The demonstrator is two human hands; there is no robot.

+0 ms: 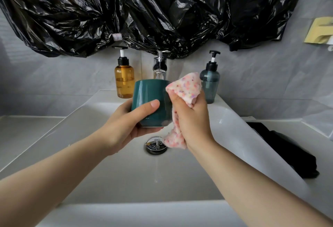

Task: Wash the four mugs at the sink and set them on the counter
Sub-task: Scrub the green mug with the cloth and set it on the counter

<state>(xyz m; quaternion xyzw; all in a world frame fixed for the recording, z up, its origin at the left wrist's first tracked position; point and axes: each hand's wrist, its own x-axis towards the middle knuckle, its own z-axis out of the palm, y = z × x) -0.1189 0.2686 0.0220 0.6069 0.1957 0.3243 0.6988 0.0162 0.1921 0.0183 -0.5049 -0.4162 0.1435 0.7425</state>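
A dark teal mug (pixel 149 97) is held upright above the white sink basin (pixel 111 172). My left hand (pixel 129 124) grips it from the left and below, thumb across its front. My right hand (pixel 191 118) holds a pink speckled cloth (pixel 185 88) against the mug's right side; the cloth's tail hangs down below the hand. The chrome tap (pixel 160 68) stands just behind the mug. A thin trickle of water falls from under the mug into the basin. No other mugs are in view.
An amber pump bottle (pixel 124 79) stands left of the tap, a grey-blue pump bottle (pixel 210 82) to its right. The chrome drain (pixel 156 145) lies under the hands. Black cloth (pixel 288 151) lies on the right counter. Black plastic sheeting (pixel 144 10) hangs overhead. The left counter (pixel 23 133) is grey.
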